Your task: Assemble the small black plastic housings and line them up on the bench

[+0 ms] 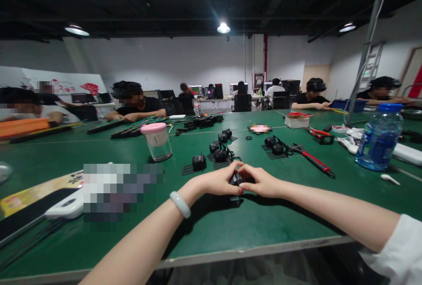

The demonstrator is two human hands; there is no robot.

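Both hands met over a small black part [235, 179] that sat on the green table [231, 228], close to its near edge. The left hand [217, 182] closed on the part from one side and the right hand [260, 182] from the other, fingertips touching above it, so the part lay pinched between the two grips. Only a dark sliver of it showed between the fingers; its shape and whatever lay beneath the palms could not be made out. A pale bracelet [180, 203] ringed the left wrist, nearer the camera than the part. Just beyond the part lay more black units on flat plates [219, 154]. Beyond it to the left stood a clear jar with a pink lid [157, 141]. To its right lay a red-handled tool [313, 160], and farther right a blue water bottle [379, 138]. The right sleeve was cut off by the frame edge.
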